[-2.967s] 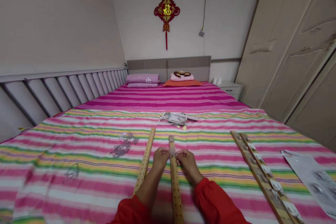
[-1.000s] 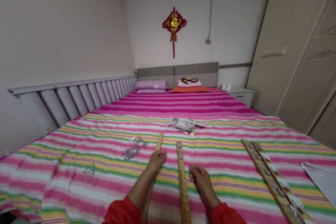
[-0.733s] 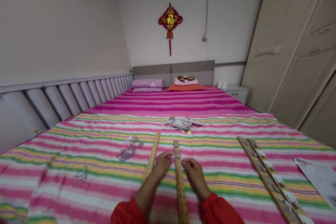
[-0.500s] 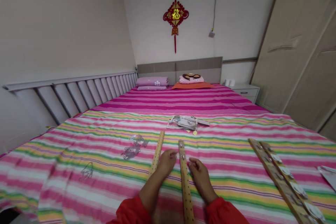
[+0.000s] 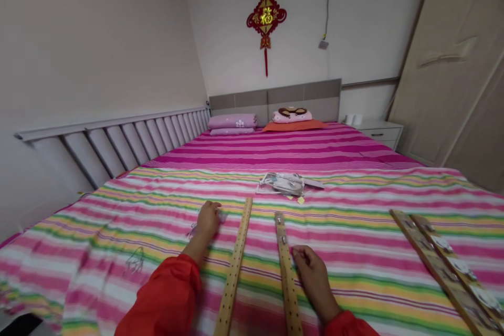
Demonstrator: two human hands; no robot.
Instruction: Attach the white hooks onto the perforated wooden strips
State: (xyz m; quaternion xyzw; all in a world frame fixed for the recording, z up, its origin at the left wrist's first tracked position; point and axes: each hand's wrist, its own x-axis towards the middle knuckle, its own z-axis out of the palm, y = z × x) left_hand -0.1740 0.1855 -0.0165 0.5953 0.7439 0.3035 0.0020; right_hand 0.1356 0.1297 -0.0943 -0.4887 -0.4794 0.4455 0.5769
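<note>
My left hand [image 5: 208,219] is over the small clear plastic packets [image 5: 192,230] on the striped sheet and covers most of them. Its fingertips point down and are mostly hidden, so I cannot see whether it grips one. Beside the right wooden strip [image 5: 287,281], my right hand [image 5: 316,279] has thumb and fingers curled together; what is between them, if anything, is too small to make out. That strip has rows of holes, and shiny metal pieces [image 5: 283,239] sit at its far end. A second perforated wooden strip [image 5: 235,268] lies between my hands.
Farther up the bed is a clear bag [image 5: 281,184] of parts, with yellow scraps [image 5: 301,200] near it. Two wooden strips with hooks and round white pieces [image 5: 459,264] lie at right. A thin tangled clear item [image 5: 135,261] rests at left. A slatted rail [image 5: 118,147] borders the bed.
My left hand has moved left, from beside the right wooden strip to the plastic packets. My right hand stays close to that strip. The view has shifted slightly.
</note>
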